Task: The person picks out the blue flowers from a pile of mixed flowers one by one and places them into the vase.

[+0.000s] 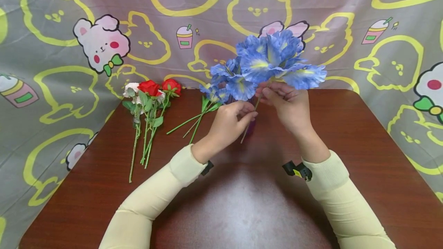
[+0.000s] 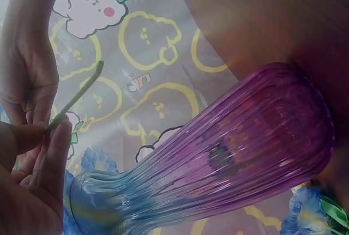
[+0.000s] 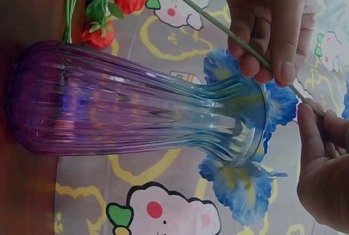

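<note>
A blue artificial iris (image 1: 277,58) with yellow streaks is held up between my two hands. My left hand (image 1: 230,124) pinches its thin green stem (image 3: 210,19) lower down, with the free end pointing down past the fingers. Higher up, just under the petals, my right hand (image 1: 290,105) grips the same stem. Behind the hands stands a ribbed glass vase (image 3: 131,104), purple at the base and blue at the mouth. In the head view the hands and flower hide most of it. Blue petals show around and behind its mouth in both wrist views.
More blue irises (image 1: 216,93) with green stems lie left of the vase on the brown table (image 1: 349,133). Farther left are red roses (image 1: 149,87) and pale roses (image 1: 131,89). A patterned cloth (image 1: 207,18) hangs along the table's back and sides.
</note>
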